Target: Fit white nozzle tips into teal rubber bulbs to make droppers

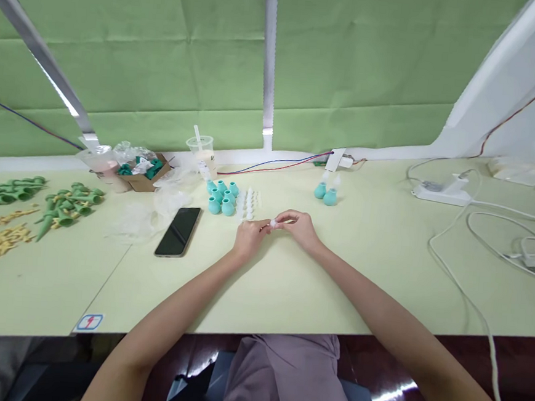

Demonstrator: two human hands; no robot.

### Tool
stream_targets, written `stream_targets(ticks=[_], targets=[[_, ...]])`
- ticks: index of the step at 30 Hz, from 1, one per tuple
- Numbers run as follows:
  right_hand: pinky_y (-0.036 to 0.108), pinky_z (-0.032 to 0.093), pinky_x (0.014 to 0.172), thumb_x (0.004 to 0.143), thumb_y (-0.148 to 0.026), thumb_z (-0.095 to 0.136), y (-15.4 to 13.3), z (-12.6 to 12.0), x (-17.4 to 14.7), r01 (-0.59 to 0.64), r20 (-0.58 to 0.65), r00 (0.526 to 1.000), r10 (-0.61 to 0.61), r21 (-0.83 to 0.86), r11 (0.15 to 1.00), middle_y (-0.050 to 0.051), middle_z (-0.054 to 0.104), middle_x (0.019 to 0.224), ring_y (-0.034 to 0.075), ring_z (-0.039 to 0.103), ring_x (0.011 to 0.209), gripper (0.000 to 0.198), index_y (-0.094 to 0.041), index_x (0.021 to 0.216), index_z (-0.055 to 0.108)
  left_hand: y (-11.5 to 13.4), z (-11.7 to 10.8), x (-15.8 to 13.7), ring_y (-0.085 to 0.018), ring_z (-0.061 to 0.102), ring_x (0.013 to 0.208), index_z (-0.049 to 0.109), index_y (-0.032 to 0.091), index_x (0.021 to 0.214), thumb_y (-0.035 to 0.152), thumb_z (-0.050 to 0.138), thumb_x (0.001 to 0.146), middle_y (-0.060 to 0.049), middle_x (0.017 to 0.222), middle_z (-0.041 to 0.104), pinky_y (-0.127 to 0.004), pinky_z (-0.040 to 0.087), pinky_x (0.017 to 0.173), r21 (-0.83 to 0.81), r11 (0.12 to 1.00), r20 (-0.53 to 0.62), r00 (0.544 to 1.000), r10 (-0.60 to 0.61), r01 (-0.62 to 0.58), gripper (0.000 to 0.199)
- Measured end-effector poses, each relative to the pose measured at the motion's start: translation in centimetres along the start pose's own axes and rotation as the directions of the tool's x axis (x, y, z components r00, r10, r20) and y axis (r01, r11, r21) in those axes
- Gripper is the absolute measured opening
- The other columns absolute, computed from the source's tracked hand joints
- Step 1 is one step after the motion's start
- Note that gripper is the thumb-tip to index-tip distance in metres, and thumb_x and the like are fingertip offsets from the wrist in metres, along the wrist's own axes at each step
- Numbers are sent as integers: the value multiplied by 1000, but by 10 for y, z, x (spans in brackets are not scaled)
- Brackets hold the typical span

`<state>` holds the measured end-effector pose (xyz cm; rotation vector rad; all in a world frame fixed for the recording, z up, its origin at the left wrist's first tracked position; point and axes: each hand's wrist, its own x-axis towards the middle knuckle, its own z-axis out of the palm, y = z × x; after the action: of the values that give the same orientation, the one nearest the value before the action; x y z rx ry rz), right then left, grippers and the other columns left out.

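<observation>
Over the middle of the table, both my hands meet at a small white plastic piece (273, 223). My left hand (250, 235) pinches it from the left, while my right hand (299, 226) grips it from the right with fingertips. Its exact shape is partly covered by the fingers. Just beyond my left hand are rows of small white pieces (249, 204). Several turquoise bulbs (221, 195) with open necks stand left of these rows. Farther right, two turquoise bulbs (326, 194) stand with white tips on top, apart from my right hand.
A black phone (178, 232) lies left of my hands. Behind it are crumpled clear plastic (170, 196), a lidless-looking cup with straw (201, 155) and a cardboard box (146, 175). Green cones (66, 206) and yellow bits (0, 242) lie far left. White cables (451, 270) and a power strip (444, 191) occupy the right.
</observation>
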<state>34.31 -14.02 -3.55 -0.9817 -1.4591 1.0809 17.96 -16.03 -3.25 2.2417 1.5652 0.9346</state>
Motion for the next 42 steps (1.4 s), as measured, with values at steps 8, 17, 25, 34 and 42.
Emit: stream_targets(ticks=[8, 17, 25, 34, 42], targets=[[31, 52, 75, 69, -33, 68, -7, 8, -8, 104, -57, 993, -108, -59, 993, 4, 68, 102, 19, 65, 88, 24, -23, 91, 69, -3, 2, 1, -8, 50, 50, 71, 20, 85, 30, 49, 85, 1, 65, 67, -19, 36, 56, -140, 989, -55, 997, -54, 46, 23], [32, 56, 75, 69, -36, 68, 2, 16, -10, 122, -152, 980, -130, -62, 991, 5, 70, 89, 20, 65, 85, 18, -21, 77, 73, -7, 5, 1, -10, 53, 53, 72, 20, 89, 32, 50, 84, 0, 65, 67, -21, 40, 59, -111, 992, -64, 996, -65, 57, 25], [31, 55, 74, 66, -33, 72, 5, 16, -10, 144, -199, 968, -150, -44, 989, 4, 70, 80, 19, 65, 79, 13, -21, 71, 73, -7, 6, 1, -11, 57, 57, 72, 23, 89, 31, 53, 84, 0, 66, 69, -21, 41, 62, -72, 997, -70, 997, -42, 37, 22], [32, 52, 73, 70, -35, 68, 2, 16, -12, 163, -231, 955, -187, -119, 979, 4, 71, 80, 19, 65, 77, 14, -22, 72, 73, -3, 5, 0, -12, 62, 62, 72, 23, 92, 30, 55, 84, -1, 71, 71, -22, 42, 65, 2, 999, -109, 993, -41, 41, 20], [33, 51, 78, 63, -37, 72, 4, 15, -7, 96, -208, 973, -97, -15, 995, 4, 71, 79, 20, 65, 78, 17, -21, 71, 72, -3, 6, 0, -13, 64, 68, 71, 24, 95, 33, 54, 85, -2, 78, 72, -22, 43, 67, 28, 999, -114, 993, -35, 38, 21]])
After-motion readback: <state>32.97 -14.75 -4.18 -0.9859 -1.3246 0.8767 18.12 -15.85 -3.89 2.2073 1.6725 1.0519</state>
